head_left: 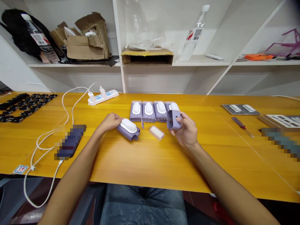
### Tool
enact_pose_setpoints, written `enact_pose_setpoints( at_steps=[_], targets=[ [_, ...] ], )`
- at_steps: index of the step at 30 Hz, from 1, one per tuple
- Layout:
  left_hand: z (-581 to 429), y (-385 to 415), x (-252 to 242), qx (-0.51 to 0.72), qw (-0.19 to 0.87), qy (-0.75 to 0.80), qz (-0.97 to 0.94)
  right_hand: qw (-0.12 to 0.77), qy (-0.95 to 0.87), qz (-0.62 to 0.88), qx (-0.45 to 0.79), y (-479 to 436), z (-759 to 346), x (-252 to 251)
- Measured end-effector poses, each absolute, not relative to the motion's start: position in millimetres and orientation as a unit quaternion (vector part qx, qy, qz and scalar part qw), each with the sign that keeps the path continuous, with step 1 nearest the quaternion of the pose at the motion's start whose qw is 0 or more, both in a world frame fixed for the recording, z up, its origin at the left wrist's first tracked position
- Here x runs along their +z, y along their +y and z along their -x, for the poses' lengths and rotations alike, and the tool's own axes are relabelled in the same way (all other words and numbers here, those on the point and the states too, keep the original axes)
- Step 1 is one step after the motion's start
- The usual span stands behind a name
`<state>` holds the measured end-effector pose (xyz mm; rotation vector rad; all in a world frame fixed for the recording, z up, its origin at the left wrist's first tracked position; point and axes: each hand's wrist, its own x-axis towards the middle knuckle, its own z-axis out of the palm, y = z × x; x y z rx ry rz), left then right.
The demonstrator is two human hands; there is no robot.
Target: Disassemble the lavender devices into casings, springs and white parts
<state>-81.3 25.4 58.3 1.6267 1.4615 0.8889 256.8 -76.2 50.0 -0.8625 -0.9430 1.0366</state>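
My left hand (112, 121) pinches the back left end of a purple case with a white oval top (129, 128), which rests tilted on the table. My right hand (187, 128), fingers wrapped round it, has a hollow purple sleeve (173, 120) raised a little, its open end facing left. Between the hands lies a translucent, pinkish rounded cover (157, 133). Just behind, several more purple cases (148, 115) with white oval tops stand side by side in a row. The raised sleeve partly hides the rightmost one.
A white power strip (103, 97) with cables lies behind my left hand, and a phone (71, 142) is beside my left forearm. A screwdriver (242, 126) and a grey plate (241, 109) with white parts sit to the right. White shelving (118, 40) rises behind the table (150, 165).
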Motion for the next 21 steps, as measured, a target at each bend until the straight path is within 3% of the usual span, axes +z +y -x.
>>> enact_pose_setpoints(
  at_steps=[6,11,16,21],
  targets=[
    [90.3,24.8,64.3,0.358,0.277,0.575,-0.681,0.680,-0.402,0.364,0.493,-81.1,-250.1,55.6],
    [69.4,7.1,75.0,0.481,0.174,0.466,-0.722,0.651,-0.440,0.361,0.502,-83.7,-248.4,54.3],
    [37.4,-26.3,76.6,0.514,0.265,0.359,-0.733,0.632,-0.461,0.380,0.494,-85.7,-245.0,53.9],
    [25.3,-41.9,73.0,0.453,0.236,0.333,-0.793,0.645,-0.439,0.361,0.510,-86.0,-245.4,56.2]
  ],
)
